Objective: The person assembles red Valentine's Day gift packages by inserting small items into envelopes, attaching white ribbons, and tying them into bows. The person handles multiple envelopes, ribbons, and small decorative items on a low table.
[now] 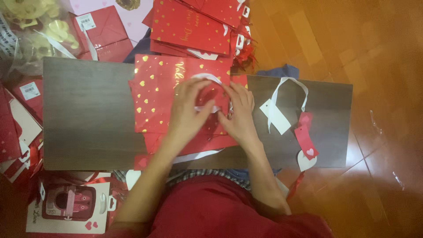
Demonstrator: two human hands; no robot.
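Observation:
A flat red gift bag [158, 88] with gold hearts lies on a low dark wooden table [88, 114]. My left hand [187, 110] and my right hand [238, 112] rest on the bag's right end, where a white ribbon handle [207, 78] loops. The fingers of both hands pinch that ribbon between them. More red bags lie under this one at the table's front edge.
A stack of red gift bags [194, 26] lies behind the table. A white ribbon with a white tag [277, 117] and a red heart tag [306, 141] sit on the table's right part. Packaged bags [70, 207] cover the floor at left; wooden floor [379, 88] at right.

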